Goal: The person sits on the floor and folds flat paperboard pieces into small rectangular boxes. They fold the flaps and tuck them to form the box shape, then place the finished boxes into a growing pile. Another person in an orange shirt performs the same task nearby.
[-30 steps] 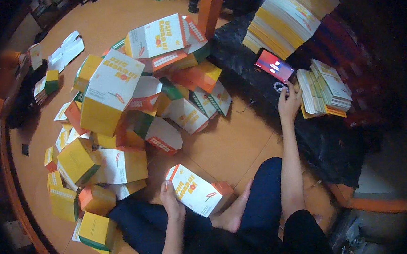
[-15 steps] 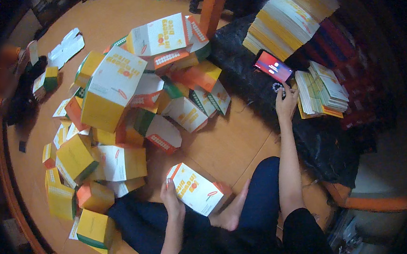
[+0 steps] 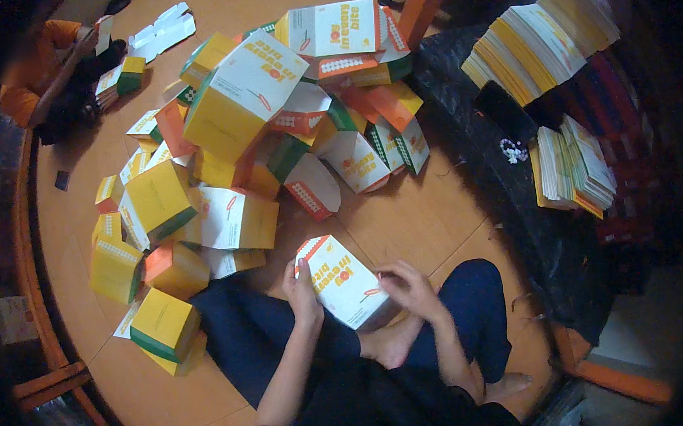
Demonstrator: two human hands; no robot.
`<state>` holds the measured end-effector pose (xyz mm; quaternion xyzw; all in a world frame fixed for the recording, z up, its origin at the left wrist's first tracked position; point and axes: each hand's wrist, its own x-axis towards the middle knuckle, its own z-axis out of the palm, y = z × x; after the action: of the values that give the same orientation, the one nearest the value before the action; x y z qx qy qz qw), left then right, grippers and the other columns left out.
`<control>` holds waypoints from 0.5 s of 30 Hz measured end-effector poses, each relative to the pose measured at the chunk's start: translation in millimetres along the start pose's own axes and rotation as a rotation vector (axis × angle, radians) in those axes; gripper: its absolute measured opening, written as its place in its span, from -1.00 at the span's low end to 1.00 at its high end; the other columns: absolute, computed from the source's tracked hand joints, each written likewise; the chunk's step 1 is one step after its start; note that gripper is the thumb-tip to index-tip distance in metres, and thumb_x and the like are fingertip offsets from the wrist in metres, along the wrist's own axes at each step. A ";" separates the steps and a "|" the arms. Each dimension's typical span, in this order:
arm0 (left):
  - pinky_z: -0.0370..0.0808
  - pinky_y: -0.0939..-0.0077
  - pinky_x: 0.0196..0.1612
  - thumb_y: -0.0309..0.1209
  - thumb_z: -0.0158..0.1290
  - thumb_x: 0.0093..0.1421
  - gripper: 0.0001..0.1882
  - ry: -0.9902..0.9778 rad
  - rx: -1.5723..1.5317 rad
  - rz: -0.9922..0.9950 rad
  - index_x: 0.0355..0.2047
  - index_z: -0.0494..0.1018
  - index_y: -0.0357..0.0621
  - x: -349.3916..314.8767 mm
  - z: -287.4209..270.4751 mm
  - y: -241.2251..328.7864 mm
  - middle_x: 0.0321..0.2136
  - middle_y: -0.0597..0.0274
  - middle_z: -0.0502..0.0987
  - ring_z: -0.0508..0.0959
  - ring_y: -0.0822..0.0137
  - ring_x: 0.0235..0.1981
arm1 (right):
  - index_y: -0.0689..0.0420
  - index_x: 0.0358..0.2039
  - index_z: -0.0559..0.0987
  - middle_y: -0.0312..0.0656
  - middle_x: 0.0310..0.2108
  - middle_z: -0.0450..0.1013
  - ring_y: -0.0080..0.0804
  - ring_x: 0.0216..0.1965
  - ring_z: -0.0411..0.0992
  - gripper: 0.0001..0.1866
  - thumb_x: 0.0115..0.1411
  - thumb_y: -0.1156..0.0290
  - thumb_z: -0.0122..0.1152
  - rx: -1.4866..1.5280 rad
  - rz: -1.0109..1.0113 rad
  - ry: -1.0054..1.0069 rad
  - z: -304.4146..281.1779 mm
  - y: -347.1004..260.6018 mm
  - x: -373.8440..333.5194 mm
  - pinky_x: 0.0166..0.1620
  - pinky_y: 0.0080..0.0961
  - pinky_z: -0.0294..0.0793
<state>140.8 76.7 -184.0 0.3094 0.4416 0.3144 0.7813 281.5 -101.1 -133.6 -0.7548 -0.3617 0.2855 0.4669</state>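
Note:
In front of my crossed legs is a white folded carton (image 3: 343,286) with orange edges and yellow lettering. My left hand (image 3: 303,295) grips its left edge, with the thumb on the printed face. My right hand (image 3: 412,289) is at the carton's right edge, its fingers loosely bent and apart; whether the fingertips touch the cardboard is hard to tell. Beyond the carton lies a big heap of made-up boxes (image 3: 229,130) in yellow, white, orange and green.
To the right, a dark phone (image 3: 504,111) and a beaded bracelet (image 3: 514,151) lie on black sheeting (image 3: 546,254). Beside them are a long stack of flat cartons (image 3: 524,48) and a smaller stack (image 3: 572,167). At far left, another person (image 3: 50,71) in orange holds a piece of card.
My right hand has come from the phone back to the carton. The phone's screen has gone dark. With the view shifted, the other person at far left shows more.

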 end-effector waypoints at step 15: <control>0.54 0.48 -0.08 -0.32 -0.06 0.44 -0.69 0.062 0.054 0.202 0.06 0.35 -0.27 -16.2 5.9 -1.6 -0.12 0.10 0.55 0.58 0.34 -0.17 | 0.26 -0.12 0.51 -0.03 -0.26 0.52 -0.13 -0.22 0.52 -0.68 0.40 0.22 0.03 -0.091 0.058 0.144 58.8 0.8 -17.6 -0.08 -0.29 0.52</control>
<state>139.7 62.1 -174.8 0.3635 0.4405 0.3887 0.7230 226.4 -86.4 -156.2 -0.8041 -0.3177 0.2271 0.4482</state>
